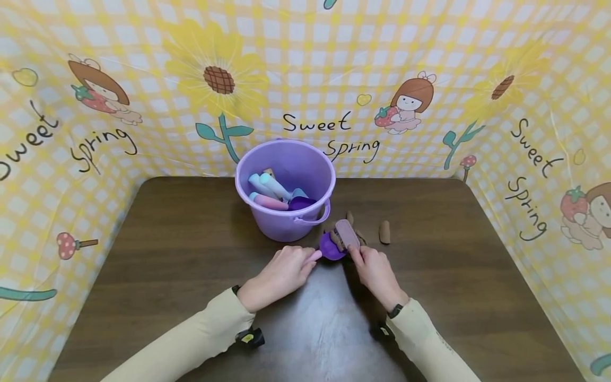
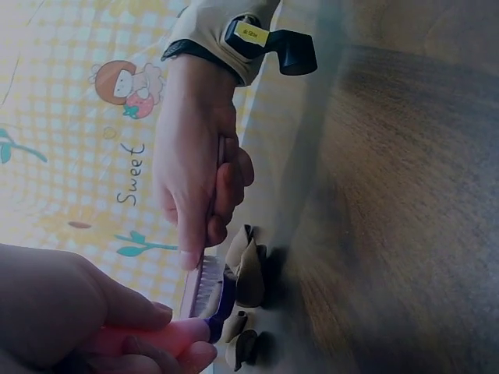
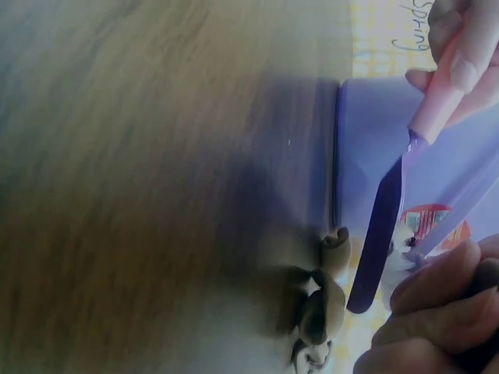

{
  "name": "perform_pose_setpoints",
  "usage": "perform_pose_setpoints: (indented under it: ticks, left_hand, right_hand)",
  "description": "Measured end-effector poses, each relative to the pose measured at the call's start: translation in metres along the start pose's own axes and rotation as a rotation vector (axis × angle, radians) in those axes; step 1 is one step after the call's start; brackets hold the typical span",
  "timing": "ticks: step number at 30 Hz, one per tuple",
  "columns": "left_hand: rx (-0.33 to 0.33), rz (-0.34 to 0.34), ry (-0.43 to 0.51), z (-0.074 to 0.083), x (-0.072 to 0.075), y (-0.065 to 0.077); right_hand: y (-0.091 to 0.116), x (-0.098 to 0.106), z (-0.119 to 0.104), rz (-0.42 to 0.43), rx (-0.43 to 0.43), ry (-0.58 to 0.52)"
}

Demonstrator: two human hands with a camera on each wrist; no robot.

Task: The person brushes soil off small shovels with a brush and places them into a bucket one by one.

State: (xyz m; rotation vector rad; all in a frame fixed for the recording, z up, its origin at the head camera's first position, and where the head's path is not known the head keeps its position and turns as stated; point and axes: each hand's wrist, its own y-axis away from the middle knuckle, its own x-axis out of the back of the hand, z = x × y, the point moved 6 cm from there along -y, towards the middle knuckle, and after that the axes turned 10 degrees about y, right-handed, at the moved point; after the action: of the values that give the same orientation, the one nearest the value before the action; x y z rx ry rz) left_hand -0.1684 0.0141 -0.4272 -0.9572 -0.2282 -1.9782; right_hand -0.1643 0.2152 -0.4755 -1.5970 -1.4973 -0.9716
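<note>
My left hand [image 1: 281, 271] grips the pink handle of a small purple toy shovel [image 1: 330, 249]. In my right hand [image 1: 379, 271] is a pale pink brush [image 1: 347, 234], its bristles showing in the left wrist view. The brush lies across the shovel's blade, over brown curled pieces [image 1: 336, 240]. More brown pieces [image 2: 249, 273] rest on the table just beyond the blade. The right wrist view shows the shovel blade [image 3: 380, 238] edge-on, low over the table, with my right fingers [image 3: 437, 312] curled nearby.
A purple bucket [image 1: 286, 227] stands behind the shovel, its handle hanging at the right. Inside are tools with light blue handles [image 1: 276, 187] and a pink one [image 1: 268, 202]. One brown piece [image 1: 384, 232] lies apart on the right. Yellow checked cloth [image 1: 305, 69] walls the table's back and sides.
</note>
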Motion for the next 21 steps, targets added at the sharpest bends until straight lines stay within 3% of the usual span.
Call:
perform_pose_setpoints:
  ticks: [3, 6, 11, 14, 21]
  left_hand:
    - [0.000, 0.008, 0.008, 0.000, 0.001, 0.000]
    - [0.009, 0.013, 0.016, 0.000, 0.002, 0.000]
    - [0.016, 0.021, 0.010, -0.001, 0.002, -0.002]
    - [0.005, 0.013, 0.008, 0.000, 0.001, -0.001]
    - [-0.023, -0.008, 0.034, 0.003, -0.002, 0.002]
  right_hand:
    - [0.001, 0.004, 0.001, 0.036, 0.003, -0.005]
    - [0.003, 0.009, -0.003, 0.076, 0.064, -0.010]
    - [0.008, 0.004, -0.009, 0.013, 0.165, 0.019]
    - [0.007, 0.001, -0.005, -0.015, 0.135, 0.032]
    - [0.002, 0.008, 0.010, 0.024, 0.050, 0.027]
